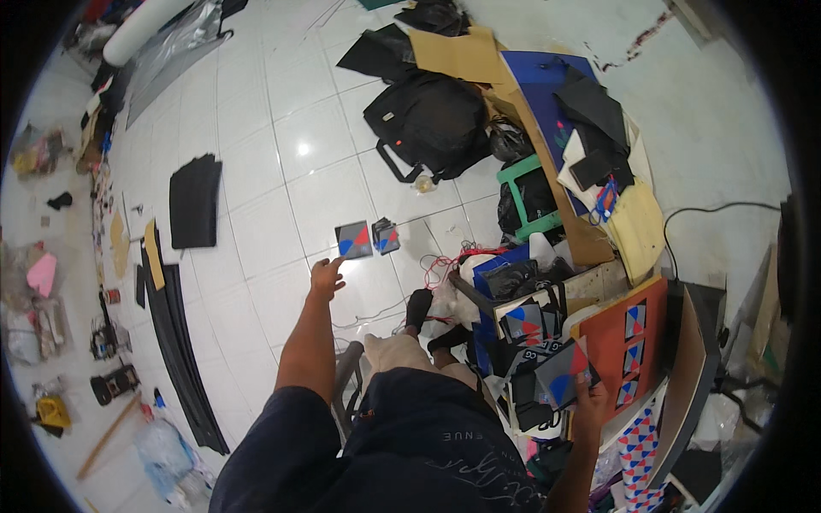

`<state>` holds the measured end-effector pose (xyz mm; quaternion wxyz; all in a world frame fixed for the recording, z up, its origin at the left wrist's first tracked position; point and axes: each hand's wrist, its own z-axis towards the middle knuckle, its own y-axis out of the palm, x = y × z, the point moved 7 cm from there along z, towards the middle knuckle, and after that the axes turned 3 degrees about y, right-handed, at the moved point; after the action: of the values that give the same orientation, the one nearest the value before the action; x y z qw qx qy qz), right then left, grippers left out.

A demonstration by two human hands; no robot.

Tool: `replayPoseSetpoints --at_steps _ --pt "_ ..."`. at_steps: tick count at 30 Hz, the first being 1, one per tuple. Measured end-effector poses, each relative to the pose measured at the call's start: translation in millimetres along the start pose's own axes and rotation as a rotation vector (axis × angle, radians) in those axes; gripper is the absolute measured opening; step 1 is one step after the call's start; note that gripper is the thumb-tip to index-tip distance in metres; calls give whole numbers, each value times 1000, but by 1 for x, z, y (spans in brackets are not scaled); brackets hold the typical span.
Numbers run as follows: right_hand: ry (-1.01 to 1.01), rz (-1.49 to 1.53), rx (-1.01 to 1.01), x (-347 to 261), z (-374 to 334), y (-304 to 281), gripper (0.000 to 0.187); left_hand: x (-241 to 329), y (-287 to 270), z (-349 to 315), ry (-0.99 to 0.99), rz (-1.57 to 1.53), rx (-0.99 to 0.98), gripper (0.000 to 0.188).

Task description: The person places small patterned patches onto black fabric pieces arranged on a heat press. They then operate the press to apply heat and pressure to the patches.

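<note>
Reaching left-handed toward the cards on the floor

Left hand [326, 278] hangs with its grip loosely spread, just short of the nearer card [353, 240], which lies flat on the white floor [256, 222] straight ahead of the fingertips; a second card stack [386, 236] sits just beside it. Right hand [588, 398] pinches another panel [564, 372], I think by its lower edge, well apart.

**Floor layout: positions recorded**

Two printed cards [354, 239] [386, 236] are lying side by side on the floor [256, 128], just beyond the left hand [326, 277]. A backpack [430, 120] is sitting farther behind them. A flat mat [195, 202] is lying well to the left. The right hand [588, 395] is holding a card stack [564, 373] at the right, beside an upright board [629, 342].
</note>
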<state>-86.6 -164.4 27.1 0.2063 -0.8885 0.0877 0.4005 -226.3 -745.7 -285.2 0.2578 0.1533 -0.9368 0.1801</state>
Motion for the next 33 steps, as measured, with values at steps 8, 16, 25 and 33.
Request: replayPoseSetpoints --at_steps 8,16,25,33 --pt "69 -136 -203 -6 13 105 29 -29 72 -98 170 133 -575 50" --pt "111 21 -426 7 20 197 32 -26 147 -281 -282 -333 -1150 58" --pt "-43 -366 -395 29 42 218 32 -27 137 -210 73 -303 -863 18" --pt "-126 -524 -301 53 17 151 33 23 57 -78 190 -305 -478 40"
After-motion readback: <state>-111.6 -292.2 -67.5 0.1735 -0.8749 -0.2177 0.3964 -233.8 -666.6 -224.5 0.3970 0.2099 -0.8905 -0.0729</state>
